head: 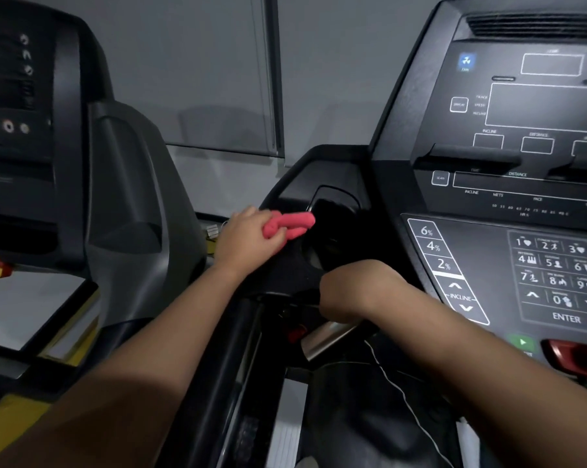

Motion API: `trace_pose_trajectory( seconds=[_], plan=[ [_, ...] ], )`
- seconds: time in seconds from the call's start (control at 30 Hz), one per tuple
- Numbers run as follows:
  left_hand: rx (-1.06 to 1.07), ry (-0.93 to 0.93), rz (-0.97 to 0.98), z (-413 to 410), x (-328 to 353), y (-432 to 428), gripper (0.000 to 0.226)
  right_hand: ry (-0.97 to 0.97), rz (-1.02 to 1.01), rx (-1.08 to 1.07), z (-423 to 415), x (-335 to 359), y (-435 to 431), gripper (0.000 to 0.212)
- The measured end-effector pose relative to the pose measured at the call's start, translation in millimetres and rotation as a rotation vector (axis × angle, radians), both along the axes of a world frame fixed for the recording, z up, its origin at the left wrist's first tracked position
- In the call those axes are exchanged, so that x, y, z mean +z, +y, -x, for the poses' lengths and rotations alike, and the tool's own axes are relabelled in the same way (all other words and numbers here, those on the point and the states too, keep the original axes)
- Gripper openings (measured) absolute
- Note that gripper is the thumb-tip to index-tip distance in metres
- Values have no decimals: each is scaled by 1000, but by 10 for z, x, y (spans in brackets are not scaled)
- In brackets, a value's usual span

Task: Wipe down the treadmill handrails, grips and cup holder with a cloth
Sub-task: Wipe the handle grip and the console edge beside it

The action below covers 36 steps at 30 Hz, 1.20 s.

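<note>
Centre of frame: left hand clenched round a bunched pink cloth, pressed to the cup holder rim, apparently wiping it; right hand, lower centre, folded down above the silver grip, likely bracing, fingers hidden, so its hold cannot be told.

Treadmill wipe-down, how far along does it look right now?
Done: nothing proves it; no surface looks visibly wiped. In hand: the left hand grips the pink cloth at the rim of the cup holder, so that step seems underway. The right hand is down by the silver grip, fingers hidden. Left: probably that grip and the handrail, which the cloth isn't touching.
</note>
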<state>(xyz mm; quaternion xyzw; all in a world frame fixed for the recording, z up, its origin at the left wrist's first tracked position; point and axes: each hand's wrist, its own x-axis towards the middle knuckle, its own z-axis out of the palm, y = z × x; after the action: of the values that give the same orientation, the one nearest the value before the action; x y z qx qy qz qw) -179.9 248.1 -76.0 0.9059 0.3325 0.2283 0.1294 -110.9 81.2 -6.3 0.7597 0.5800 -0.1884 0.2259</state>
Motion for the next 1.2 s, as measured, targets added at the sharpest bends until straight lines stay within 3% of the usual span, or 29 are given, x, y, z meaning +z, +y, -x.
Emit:
trace_pose_trajectory(
  seconds=[0.2, 0.63, 0.83, 0.9, 1.1, 1.2],
  plan=[
    [36, 142, 56, -363, -34, 91, 43, -32, -11, -9, 25, 54, -36, 35],
    [44, -61, -8, 270, -392, -351, 24, -38, 17, 56, 14, 66, -66, 36],
    [51, -111, 250, 290, -173, -292, 33, -20, 52, 153, 38, 109, -55, 38],
    [48, -157, 247, 147, -55, -178, 42, -29, 36, 147, 51, 117, -72, 37],
    [45, 136, 170, -463, 71, 161, 42, -86, 39, 138, 52, 118, -91, 36],
    [18, 177, 106, -490, -50, 183, 41, -94, 70, 155, 45, 125, -83, 36]
  ],
)
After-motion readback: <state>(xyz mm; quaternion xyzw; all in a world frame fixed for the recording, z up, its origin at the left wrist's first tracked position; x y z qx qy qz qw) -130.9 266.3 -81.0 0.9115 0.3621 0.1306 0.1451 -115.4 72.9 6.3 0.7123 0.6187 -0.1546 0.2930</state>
